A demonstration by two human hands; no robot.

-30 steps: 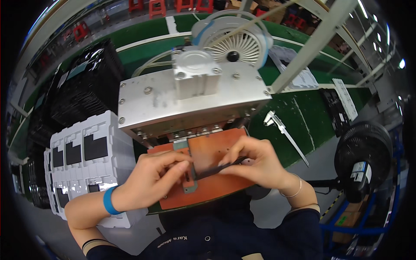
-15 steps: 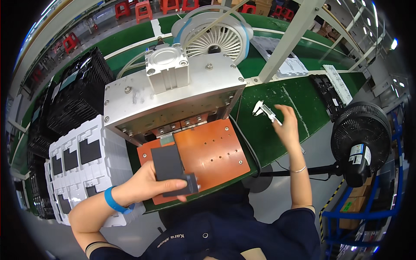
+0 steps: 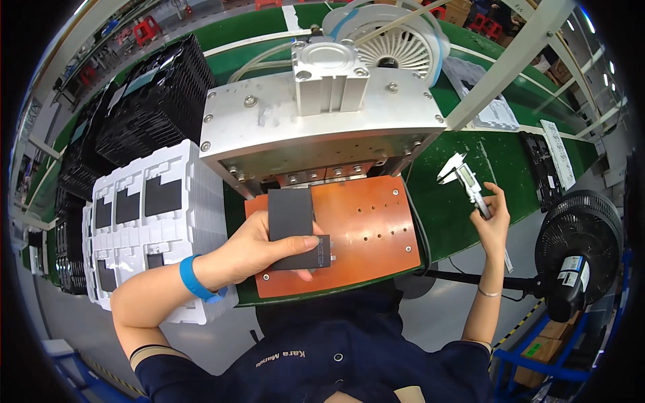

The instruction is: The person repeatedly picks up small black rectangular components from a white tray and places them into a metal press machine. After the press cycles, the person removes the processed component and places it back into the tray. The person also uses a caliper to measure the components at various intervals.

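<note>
My left hand [image 3: 259,248] grips a flat black L-shaped piece [image 3: 290,211], thumb on top and fingers beneath. Small print and a tiny metal tab show at its right end. It is held over the orange plate [image 3: 383,258] at the foot of a metal press [image 3: 269,127]. On the right, my right hand [image 3: 494,225] is closed on a digital caliper [image 3: 466,176], fingers round the lower part of its body. The caliper's jaws point away from me, up and to the left, above the green table [image 3: 440,232].
Left of the press stand stacked white trays [image 3: 144,232] with dark L-shaped recesses or pieces. Behind them are stacks of black trays [image 3: 161,101]. A black fan [image 3: 584,238] stands at right, a white fan [image 3: 410,50] behind the press. A frame post [image 3: 497,84] rises near the press's right corner.
The whole view has shifted, so the press and trays sit further right. My right hand, beside the caliper before, now holds it. My left hand has levelled the black piece, turning its face up.
</note>
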